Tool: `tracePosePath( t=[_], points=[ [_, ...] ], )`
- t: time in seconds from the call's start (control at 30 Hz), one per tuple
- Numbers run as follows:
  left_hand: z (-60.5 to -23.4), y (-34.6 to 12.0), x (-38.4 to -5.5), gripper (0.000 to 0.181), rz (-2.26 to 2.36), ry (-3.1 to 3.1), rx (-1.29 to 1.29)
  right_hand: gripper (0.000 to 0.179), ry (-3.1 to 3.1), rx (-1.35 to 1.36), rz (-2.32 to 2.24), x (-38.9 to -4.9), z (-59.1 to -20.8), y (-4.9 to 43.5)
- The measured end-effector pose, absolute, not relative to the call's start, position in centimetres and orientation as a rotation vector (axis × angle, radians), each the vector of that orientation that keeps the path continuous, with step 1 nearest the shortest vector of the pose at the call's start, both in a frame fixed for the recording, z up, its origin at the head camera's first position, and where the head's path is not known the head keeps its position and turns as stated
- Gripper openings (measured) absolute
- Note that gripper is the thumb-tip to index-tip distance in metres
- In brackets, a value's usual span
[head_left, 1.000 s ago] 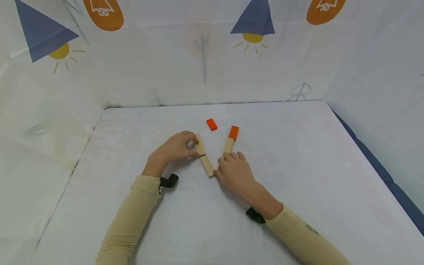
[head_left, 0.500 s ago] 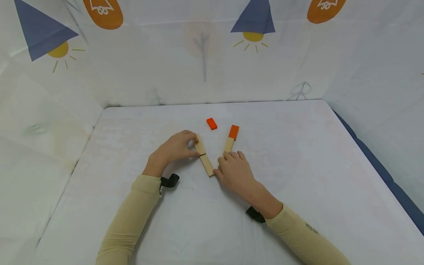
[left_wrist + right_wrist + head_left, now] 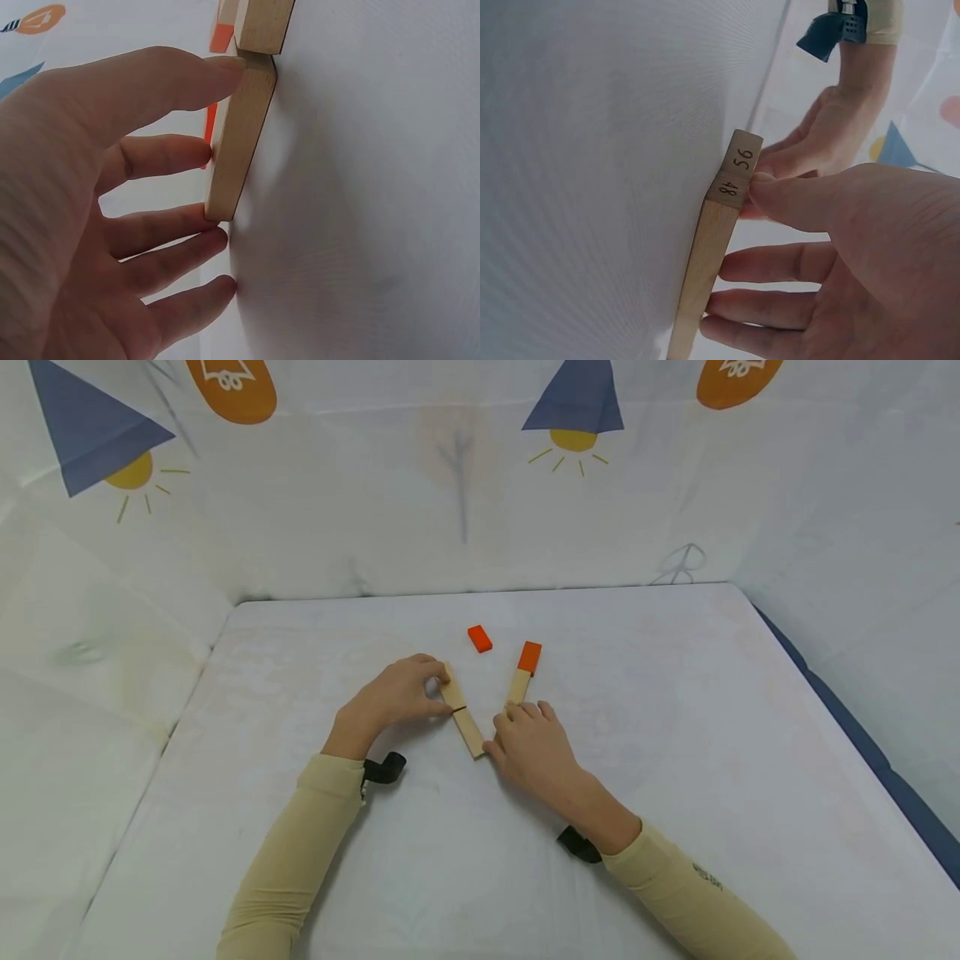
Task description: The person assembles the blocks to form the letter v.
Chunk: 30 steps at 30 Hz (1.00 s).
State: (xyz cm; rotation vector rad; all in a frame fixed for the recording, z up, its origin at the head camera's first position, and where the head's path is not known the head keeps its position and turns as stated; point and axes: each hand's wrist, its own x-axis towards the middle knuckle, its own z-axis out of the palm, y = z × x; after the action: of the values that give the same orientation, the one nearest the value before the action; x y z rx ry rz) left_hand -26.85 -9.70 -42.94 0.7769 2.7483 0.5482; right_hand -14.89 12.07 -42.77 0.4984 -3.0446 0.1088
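Note:
Two flat wooden blocks lie end to end on the white table in a slanted row: an upper block (image 3: 453,687) and a lower block (image 3: 468,734). My left hand (image 3: 399,696) holds the upper block, its thumb near the seam and its fingertips at the far part. To the right, my right hand (image 3: 534,752) grips another wooden block (image 3: 517,687), partly hidden under its fingers. In the right wrist view, the thumb is at the end face of this block (image 3: 697,262), marked with digits. It nearly meets the lower block's marked end (image 3: 744,150), forming a V.
An orange block (image 3: 529,657) continues the right row at its far end. Another orange block (image 3: 480,639) lies apart, beyond the left row. White fabric with printed lamps (image 3: 573,410) hangs behind the white table (image 3: 712,718).
Both hands and the blocks keep their places. Only the head view has shifted very slightly.

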Motion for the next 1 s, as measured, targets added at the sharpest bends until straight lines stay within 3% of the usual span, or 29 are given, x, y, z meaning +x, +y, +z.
tracePosePath(
  t=[1.0],
  points=[
    [-43.19, -10.01, -27.05, 0.046, 0.604, 2.75, 0.794, 0.029, -3.022, 0.491, 0.116, -14.92, -43.01, 12.06]
  ],
)
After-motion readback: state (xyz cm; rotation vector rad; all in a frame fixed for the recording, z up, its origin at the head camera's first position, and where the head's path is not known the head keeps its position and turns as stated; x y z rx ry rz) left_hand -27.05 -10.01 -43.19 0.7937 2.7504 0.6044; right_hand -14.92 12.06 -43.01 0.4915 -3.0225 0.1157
